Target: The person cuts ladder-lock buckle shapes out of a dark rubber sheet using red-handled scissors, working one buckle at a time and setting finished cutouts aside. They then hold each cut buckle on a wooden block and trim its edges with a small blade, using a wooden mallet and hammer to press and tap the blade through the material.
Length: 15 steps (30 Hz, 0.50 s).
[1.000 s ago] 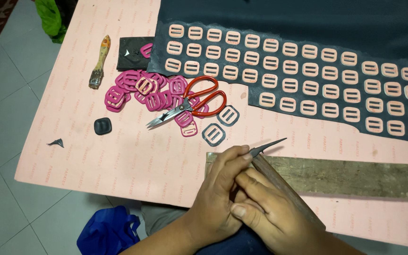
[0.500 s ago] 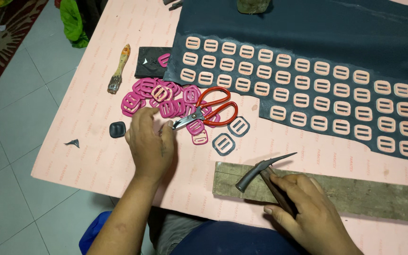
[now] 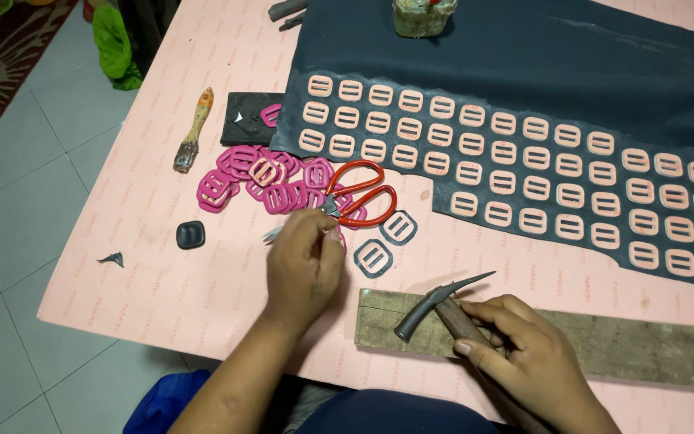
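One left hand (image 3: pixel 303 261), now nearer scissors (image 3: pixel 347 201)

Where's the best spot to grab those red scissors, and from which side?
Take the red scissors by the two looped handles, coming from above on the right. The loops lie flat and exposed, while the blades point left under the left hand and beside the pink buckles.
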Motion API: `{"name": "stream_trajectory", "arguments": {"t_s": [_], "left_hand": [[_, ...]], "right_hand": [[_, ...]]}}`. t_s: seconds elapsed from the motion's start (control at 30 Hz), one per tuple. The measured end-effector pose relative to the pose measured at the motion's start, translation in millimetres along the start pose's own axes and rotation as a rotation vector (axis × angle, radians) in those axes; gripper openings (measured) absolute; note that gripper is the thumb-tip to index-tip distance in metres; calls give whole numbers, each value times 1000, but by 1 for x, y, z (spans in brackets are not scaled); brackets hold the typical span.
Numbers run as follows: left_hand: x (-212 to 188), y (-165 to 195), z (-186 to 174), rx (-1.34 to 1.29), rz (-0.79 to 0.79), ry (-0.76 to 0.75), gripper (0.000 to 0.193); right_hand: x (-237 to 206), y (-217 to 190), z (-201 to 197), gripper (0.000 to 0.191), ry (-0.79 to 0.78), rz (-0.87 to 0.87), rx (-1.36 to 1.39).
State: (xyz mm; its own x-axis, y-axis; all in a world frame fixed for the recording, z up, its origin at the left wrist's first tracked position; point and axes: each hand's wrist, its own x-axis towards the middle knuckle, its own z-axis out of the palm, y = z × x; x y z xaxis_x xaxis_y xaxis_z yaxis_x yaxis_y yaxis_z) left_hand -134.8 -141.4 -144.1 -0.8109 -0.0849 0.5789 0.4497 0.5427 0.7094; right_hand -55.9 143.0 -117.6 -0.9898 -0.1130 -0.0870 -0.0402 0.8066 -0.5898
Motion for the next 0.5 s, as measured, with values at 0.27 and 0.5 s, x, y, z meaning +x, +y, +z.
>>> {"name": "stream_trajectory", "arguments": {"t_s": [0.27,0.5], "left_hand": [[-43,2,16,-306,-390,-154,17],[-56,-8,17,-322,-357,-139,18]], "right_hand": [[5,21,2,28,66,-23,155],[3,23,5,25,114,-52,215]]}}
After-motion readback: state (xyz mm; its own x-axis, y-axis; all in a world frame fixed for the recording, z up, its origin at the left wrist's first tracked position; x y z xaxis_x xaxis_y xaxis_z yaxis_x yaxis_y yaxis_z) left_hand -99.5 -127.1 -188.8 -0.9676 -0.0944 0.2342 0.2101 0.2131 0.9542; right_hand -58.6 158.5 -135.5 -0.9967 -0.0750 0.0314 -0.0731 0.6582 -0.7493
